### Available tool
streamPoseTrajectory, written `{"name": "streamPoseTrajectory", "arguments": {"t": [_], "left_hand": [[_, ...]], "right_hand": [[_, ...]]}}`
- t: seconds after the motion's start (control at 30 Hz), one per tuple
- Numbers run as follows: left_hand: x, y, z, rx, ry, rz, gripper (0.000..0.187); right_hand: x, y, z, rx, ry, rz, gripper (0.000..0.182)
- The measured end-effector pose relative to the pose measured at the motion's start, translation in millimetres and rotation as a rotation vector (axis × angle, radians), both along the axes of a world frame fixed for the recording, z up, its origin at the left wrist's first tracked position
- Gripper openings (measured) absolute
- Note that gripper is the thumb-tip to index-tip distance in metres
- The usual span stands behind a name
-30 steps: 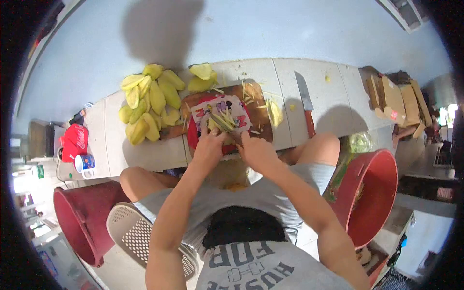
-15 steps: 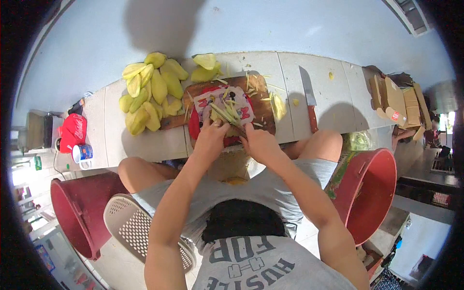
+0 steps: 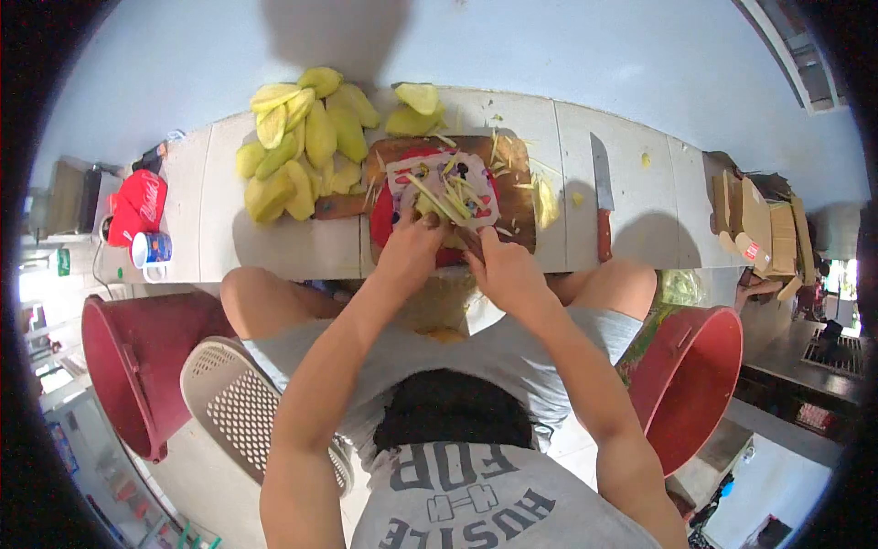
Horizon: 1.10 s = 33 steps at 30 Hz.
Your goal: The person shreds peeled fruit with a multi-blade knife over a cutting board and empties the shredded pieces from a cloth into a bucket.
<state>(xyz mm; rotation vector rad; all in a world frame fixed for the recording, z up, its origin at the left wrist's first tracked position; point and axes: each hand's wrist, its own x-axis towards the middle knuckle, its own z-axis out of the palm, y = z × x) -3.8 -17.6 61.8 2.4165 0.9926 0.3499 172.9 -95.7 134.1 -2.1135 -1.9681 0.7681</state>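
Note:
My left hand [image 3: 413, 242] is closed over a piece of peeled green mango [image 3: 426, 207] on a patterned cloth [image 3: 402, 169]. Beside it, my right hand [image 3: 503, 265] grips the brown handle of a small knife [image 3: 470, 240], whose blade is mostly hidden against the mango. Pale cut strips [image 3: 466, 194] lie on the cloth just beyond my fingers. Under the cloth is a wooden chopping board [image 3: 514, 197], its handle pointing left. More strips and scraps are scattered on the board.
Peeled mangoes [image 3: 320, 137] are heaped left of the board. A large knife [image 3: 602, 183] with a red-brown handle lies to the right. A blue-and-white mug [image 3: 152, 249] stands at the left end. Red bins [image 3: 690, 375] flank my legs. Cardboard boxes [image 3: 759, 220] are far right.
The camera view has shifted, so the bench appears slightly higher and further right. Both hands stay together at the cloth, with slight movement around the mango and knife.

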Motion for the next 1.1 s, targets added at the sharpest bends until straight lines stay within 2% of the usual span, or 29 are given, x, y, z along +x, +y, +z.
{"name": "streamPoseTrajectory", "arguments": {"t": [0.13,0.2,0.27,0.33,0.37,0.47,0.53,0.6,0.63,0.73,0.77,0.83,0.9,0.97,1.03,1.07,1.1], "left_hand": [[0.5,2.2,0.3,0.141,-0.059,-0.001,0.036],[1.1,0.3,-6.6,0.122,-0.048,-0.033,0.036],[-3.0,-1.3,-11.7,0.100,-0.032,-0.040,0.036],[-1.6,-2.4,12.3,0.126,-0.031,-0.017,0.039],[0.7,4.5,9.3,0.138,-0.039,-0.001,0.039],[-1.5,-1.2,-4.9,0.317,-0.041,-0.032,0.038],[-2.2,-0.8,-0.8,0.223,-0.002,-0.016,0.038],[-4.8,-3.7,-0.4,0.141,-0.006,-0.023,0.036],[-4.4,-1.5,0.5,0.081,-0.013,-0.039,0.034],[-4.4,0.5,-1.0,0.058,-0.023,-0.047,0.040],[-1.8,-1.2,-3.5,0.056,-0.028,-0.051,0.040],[-3.0,-0.5,-12.2,0.341,-0.125,0.009,0.031],[-4.6,-9.7,-19.3,0.251,-0.069,-0.022,0.033],[-5.2,7.8,-10.9,0.219,-0.020,-0.017,0.035],[-7.9,-2.4,2.1,0.130,-0.085,-0.019,0.035],[-4.1,0.6,-17.2,0.281,-0.093,-0.031,0.034],[-5.6,0.9,-12.7,0.273,-0.091,-0.026,0.034]], "right_hand": [[0.0,-0.1,9.5,-0.076,-0.041,-0.016,0.032],[-4.2,0.5,24.1,-0.008,-0.103,0.058,0.033],[-1.4,-1.2,2.8,-0.020,-0.075,0.033,0.033],[3.4,-8.4,-16.9,-0.026,-0.054,-0.017,0.032],[7.6,-3.5,-19.6,-0.014,-0.062,-0.002,0.032],[-7.3,-3.6,14.2,-0.011,-0.124,0.023,0.031],[-12.6,0.1,27.6,-0.015,-0.049,-0.005,0.032],[0.0,-12.2,-14.2,-0.004,-0.032,-0.007,0.032],[0.8,-11.8,-18.0,0.028,-0.018,-0.019,0.032],[-4.6,-5.1,5.6,0.042,-0.122,0.027,0.032],[-6.0,-6.6,11.6,0.040,-0.127,0.022,0.032],[-10.9,-2.4,15.9,0.025,-0.018,0.004,0.032],[-3.3,-16.4,-15.3,0.000,-0.037,-0.004,0.032],[-1.1,5.3,-16.1,0.032,-0.066,0.022,0.032],[-12.5,1.9,16.4,-0.033,-0.123,0.034,0.032],[-13.8,2.4,23.8,-0.026,-0.076,0.019,0.032],[-12.2,2.8,14.7,-0.033,-0.075,0.024,0.032]]}}
